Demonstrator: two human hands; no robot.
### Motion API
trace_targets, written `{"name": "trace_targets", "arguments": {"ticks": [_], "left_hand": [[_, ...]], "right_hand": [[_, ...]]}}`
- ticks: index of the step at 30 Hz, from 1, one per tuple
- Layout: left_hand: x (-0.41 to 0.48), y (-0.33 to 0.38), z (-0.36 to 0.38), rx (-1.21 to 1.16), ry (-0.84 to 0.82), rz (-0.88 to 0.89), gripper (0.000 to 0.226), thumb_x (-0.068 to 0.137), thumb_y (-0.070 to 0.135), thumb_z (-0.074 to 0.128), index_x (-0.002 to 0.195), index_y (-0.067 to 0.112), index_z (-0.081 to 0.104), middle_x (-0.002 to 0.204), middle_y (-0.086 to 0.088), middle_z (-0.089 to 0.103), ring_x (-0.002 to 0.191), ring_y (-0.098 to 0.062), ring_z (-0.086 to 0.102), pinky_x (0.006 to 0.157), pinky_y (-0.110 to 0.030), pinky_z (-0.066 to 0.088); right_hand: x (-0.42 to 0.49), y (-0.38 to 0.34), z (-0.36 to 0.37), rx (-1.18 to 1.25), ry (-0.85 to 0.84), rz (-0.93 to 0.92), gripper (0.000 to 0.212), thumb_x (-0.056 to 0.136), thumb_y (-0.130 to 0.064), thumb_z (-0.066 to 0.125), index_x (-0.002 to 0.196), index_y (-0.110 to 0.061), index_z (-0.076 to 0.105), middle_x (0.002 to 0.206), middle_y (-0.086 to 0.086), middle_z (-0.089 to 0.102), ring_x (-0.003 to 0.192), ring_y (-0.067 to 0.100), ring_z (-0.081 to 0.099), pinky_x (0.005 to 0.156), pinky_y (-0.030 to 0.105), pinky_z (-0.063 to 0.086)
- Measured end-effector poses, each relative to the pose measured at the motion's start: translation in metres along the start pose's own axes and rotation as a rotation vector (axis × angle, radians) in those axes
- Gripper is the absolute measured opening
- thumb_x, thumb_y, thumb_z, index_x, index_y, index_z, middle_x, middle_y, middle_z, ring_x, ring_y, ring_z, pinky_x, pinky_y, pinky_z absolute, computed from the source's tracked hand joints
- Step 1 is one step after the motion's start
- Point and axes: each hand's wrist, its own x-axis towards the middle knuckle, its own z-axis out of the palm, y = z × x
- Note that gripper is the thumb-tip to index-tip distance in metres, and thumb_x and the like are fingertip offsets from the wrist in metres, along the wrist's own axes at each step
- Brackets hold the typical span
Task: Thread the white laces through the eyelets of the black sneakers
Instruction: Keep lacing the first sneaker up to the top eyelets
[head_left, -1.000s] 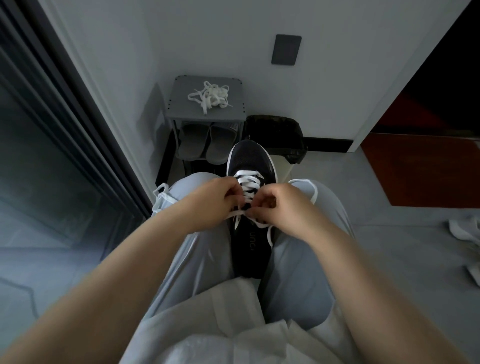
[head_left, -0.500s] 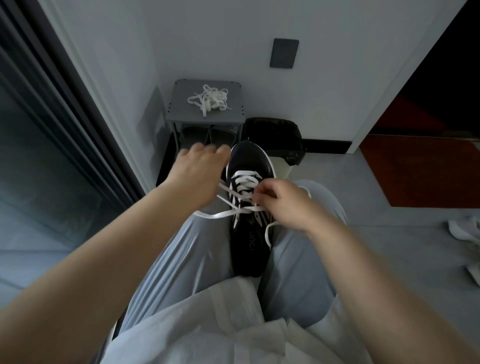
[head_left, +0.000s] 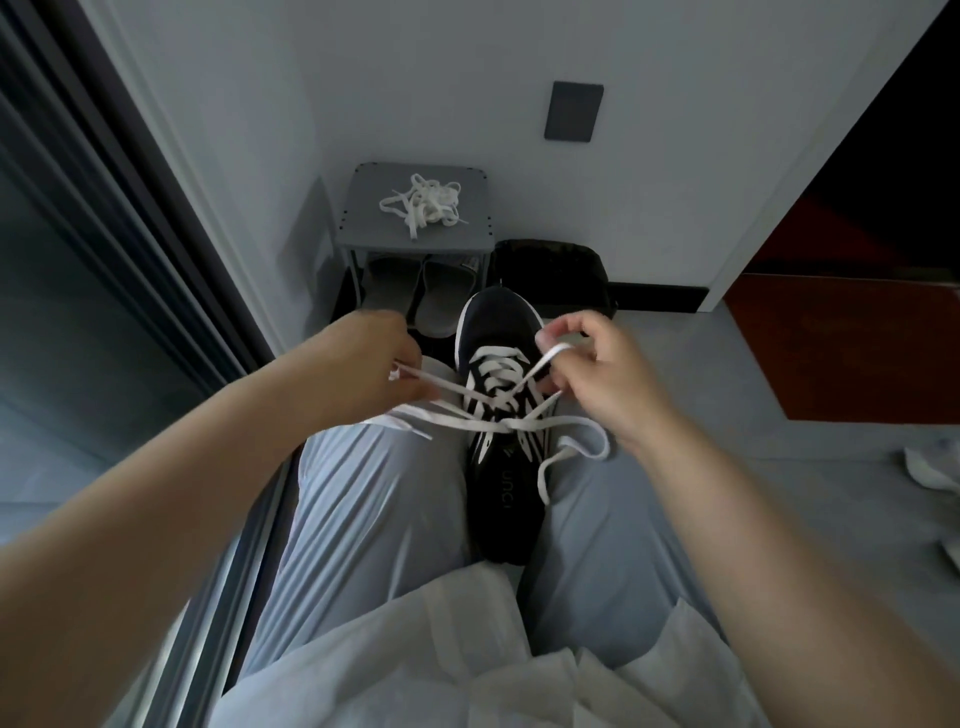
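A black sneaker (head_left: 501, 322) lay toe-away between the person's thighs, its white lace (head_left: 498, 356) crossed through the eyelets. The left hand (head_left: 371, 364) gripped one lace end, drawn out to the shoe's left, while the right hand (head_left: 602, 379) pinched the other strand, raised above its right side. Beyond, a tangle of loose white laces (head_left: 423, 205) sat on a small grey shoe rack (head_left: 374, 228) holding grey slippers (head_left: 415, 296).

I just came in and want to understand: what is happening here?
A seated person is lacing a black sneaker lying between the thighs. The left hand holds one end of the flat white lace out to the left; the right hand pinches the other part raised on the right. Several eyelet rows are already crossed. Another tangled white lace lies on a small grey rack.
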Motion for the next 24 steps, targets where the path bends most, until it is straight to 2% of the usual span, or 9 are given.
{"name": "trace_targets", "arguments": {"ticks": [2, 6, 9, 11, 13, 15, 18, 21, 24], "left_hand": [[0.006, 0.001, -0.006, 0.026, 0.024, 0.008, 0.029, 0.083, 0.039, 0.063, 0.087, 0.01, 0.067, 0.091, 0.002, 0.05, 0.089, -0.019, 0.05, 0.08, -0.032, 0.042], [0.007, -0.032, -0.025, 0.132, 0.216, -0.266, 0.013, 0.089, 0.015, 0.056, 0.088, 0.005, 0.064, 0.103, -0.015, 0.062, 0.093, -0.032, 0.057, 0.083, -0.04, 0.045], [-0.006, -0.052, -0.025, -0.465, 0.391, -0.377, 0.024, 0.092, 0.003, 0.048, 0.07, 0.012, 0.044, 0.099, -0.011, 0.066, 0.071, -0.022, 0.06, 0.064, -0.037, 0.049], [-0.006, -0.043, -0.019, -1.124, 0.35, -0.431, 0.023, 0.095, 0.0, 0.039, 0.075, 0.007, 0.046, 0.085, -0.011, 0.065, 0.063, -0.016, 0.064, 0.059, -0.028, 0.054], [0.0, -0.032, -0.016, -1.516, 0.35, -0.511, 0.027, 0.095, 0.002, 0.037, 0.071, 0.008, 0.046, 0.065, -0.006, 0.051, 0.047, -0.011, 0.054, 0.047, -0.018, 0.048], [0.004, -0.034, -0.014, -1.263, 0.383, -0.524, 0.027, 0.094, 0.008, 0.041, 0.068, 0.012, 0.043, 0.061, -0.004, 0.039, 0.044, -0.011, 0.038, 0.037, -0.018, 0.035], [0.001, -0.059, -0.015, -0.404, 0.495, -0.438, 0.014, 0.084, 0.014, 0.059, 0.09, 0.011, 0.046, 0.075, -0.006, 0.05, 0.065, -0.025, 0.048, 0.057, -0.03, 0.039], [-0.002, -0.066, -0.014, -0.279, 0.392, -0.288, 0.043, 0.076, 0.012, 0.061, 0.116, 0.017, 0.046, 0.107, -0.009, 0.051, 0.103, -0.034, 0.049, 0.085, -0.042, 0.04], [-0.004, -0.046, -0.003, -0.194, 0.282, -0.105, 0.06, 0.074, 0.003, 0.058, 0.125, 0.032, 0.046, 0.142, 0.0, 0.032, 0.135, -0.03, 0.019, 0.109, -0.052, 0.017]], "right_hand": [[-0.002, 0.002, 0.0, 0.293, -0.076, 0.152, 0.008, 0.096, -0.021, 0.051, 0.091, -0.016, 0.055, 0.053, -0.006, 0.037, 0.045, 0.007, 0.041, 0.051, 0.023, 0.047], [0.007, 0.016, -0.038, -0.37, 0.149, -0.266, 0.02, 0.082, -0.015, 0.068, 0.084, -0.027, 0.052, 0.048, -0.01, 0.044, 0.042, 0.004, 0.037, 0.048, 0.02, 0.03], [0.007, 0.016, -0.045, -0.452, 0.131, -0.372, 0.024, 0.076, -0.011, 0.069, 0.078, -0.028, 0.052, 0.052, -0.013, 0.045, 0.049, 0.005, 0.039, 0.054, 0.026, 0.034], [0.005, 0.011, -0.036, -0.202, 0.003, -0.291, 0.025, 0.077, -0.012, 0.069, 0.074, -0.029, 0.05, 0.054, -0.014, 0.045, 0.055, 0.005, 0.041, 0.058, 0.032, 0.042], [0.005, 0.007, -0.035, 0.023, -0.079, -0.231, 0.032, 0.081, -0.001, 0.065, 0.077, -0.027, 0.047, 0.059, -0.012, 0.042, 0.058, 0.004, 0.044, 0.062, 0.03, 0.048], [0.004, 0.004, -0.051, -0.127, -0.022, -0.326, 0.041, 0.078, 0.015, 0.057, 0.074, -0.024, 0.044, 0.066, -0.008, 0.036, 0.059, 0.0, 0.037, 0.06, 0.014, 0.039], [0.004, 0.007, -0.069, -0.48, 0.114, -0.475, 0.043, 0.069, 0.023, 0.048, 0.062, -0.02, 0.047, 0.078, -0.007, 0.043, 0.068, -0.003, 0.043, 0.066, 0.006, 0.033], [0.002, 0.019, -0.053, -0.723, 0.131, -0.587, 0.03, 0.07, 0.007, 0.056, 0.061, -0.021, 0.062, 0.102, 0.001, 0.055, 0.088, 0.011, 0.047, 0.087, 0.023, 0.034], [-0.004, 0.031, -0.028, -0.821, -0.015, -0.617, 0.016, 0.076, -0.025, 0.056, 0.073, -0.026, 0.072, 0.123, 0.004, 0.054, 0.113, 0.023, 0.037, 0.097, 0.035, 0.021]]}}
